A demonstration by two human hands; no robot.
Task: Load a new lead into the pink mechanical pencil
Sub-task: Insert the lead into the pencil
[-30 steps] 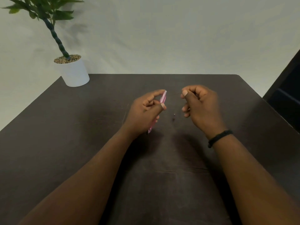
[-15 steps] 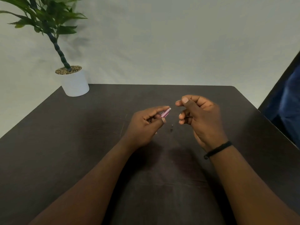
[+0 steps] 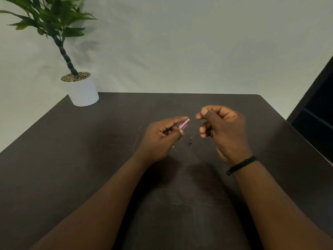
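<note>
My left hand (image 3: 160,138) grips the pink mechanical pencil (image 3: 184,124), tilted with its open top end pointing up and right; most of the barrel is hidden in my fingers. My right hand (image 3: 223,130) pinches a thin dark lead (image 3: 193,117) between thumb and forefinger. The lead's free tip is right at the pencil's open end. A small dark cap (image 3: 190,140) lies on the table below and between my hands.
The dark brown table (image 3: 90,177) carries a white pot with a green plant (image 3: 82,91) at its far left corner. A few thin spare leads (image 3: 137,136) lie left of my left hand. A dark piece of furniture (image 3: 317,112) stands at the right.
My left hand has tilted the pencil's top toward the right. My right hand has brought the lead in to the pencil's open end. The view has shifted, the table sitting lower in frame.
</note>
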